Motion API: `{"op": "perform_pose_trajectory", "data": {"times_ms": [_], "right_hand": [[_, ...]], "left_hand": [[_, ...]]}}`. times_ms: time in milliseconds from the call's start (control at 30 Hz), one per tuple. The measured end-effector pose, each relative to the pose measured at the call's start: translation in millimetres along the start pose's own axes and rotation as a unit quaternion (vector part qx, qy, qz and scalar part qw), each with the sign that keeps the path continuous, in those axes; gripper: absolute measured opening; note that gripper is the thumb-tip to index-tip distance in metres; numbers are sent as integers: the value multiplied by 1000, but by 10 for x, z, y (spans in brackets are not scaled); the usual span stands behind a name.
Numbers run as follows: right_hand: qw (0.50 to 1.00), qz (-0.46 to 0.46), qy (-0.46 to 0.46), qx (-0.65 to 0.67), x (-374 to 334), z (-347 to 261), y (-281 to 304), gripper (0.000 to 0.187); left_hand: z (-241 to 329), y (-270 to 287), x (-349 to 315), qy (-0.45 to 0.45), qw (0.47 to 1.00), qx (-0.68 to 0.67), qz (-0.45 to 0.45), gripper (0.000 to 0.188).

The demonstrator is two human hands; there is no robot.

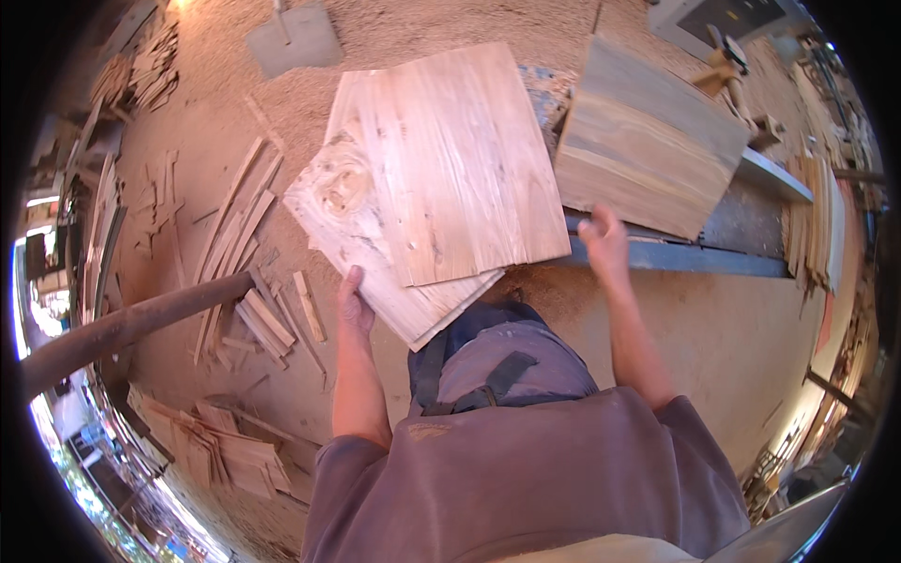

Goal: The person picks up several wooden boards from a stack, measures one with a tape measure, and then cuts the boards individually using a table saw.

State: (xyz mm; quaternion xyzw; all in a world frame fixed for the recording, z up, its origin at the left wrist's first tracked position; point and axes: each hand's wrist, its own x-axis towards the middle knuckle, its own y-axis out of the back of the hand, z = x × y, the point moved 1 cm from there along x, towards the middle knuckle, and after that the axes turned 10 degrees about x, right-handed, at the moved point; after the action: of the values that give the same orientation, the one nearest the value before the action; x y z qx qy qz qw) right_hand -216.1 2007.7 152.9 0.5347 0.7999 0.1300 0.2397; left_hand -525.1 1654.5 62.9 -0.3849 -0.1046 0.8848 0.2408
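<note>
Near my front, my left hand grips the lower left edge of a knotty wooden board, its thumb on the top face. Across that board, turned at an angle, lies a pale wooden panel. My right hand is just off the panel's lower right corner, holding nothing I can see. Its fingers are bent and slightly apart. Beyond my right hand, a browner wooden panel rests tilted on a machine with a blue-grey metal edge.
Loose wood strips and offcuts litter the floor at left. A round pole juts in from the left. A shovel lies on sawdust at the back. Upright boards stand at far right.
</note>
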Motion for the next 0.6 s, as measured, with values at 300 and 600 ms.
{"op": "perform_pose_trajectory", "data": {"times_ms": [300,600], "right_hand": [[900,-118,-216,360,86,-96,-575,31],[904,-151,-186,354,367,-458,-340,28]], "left_hand": [[-23,39,-31,-38,999,12,-12,71],[-345,-22,-553,-69,997,-21,36,68]]}}
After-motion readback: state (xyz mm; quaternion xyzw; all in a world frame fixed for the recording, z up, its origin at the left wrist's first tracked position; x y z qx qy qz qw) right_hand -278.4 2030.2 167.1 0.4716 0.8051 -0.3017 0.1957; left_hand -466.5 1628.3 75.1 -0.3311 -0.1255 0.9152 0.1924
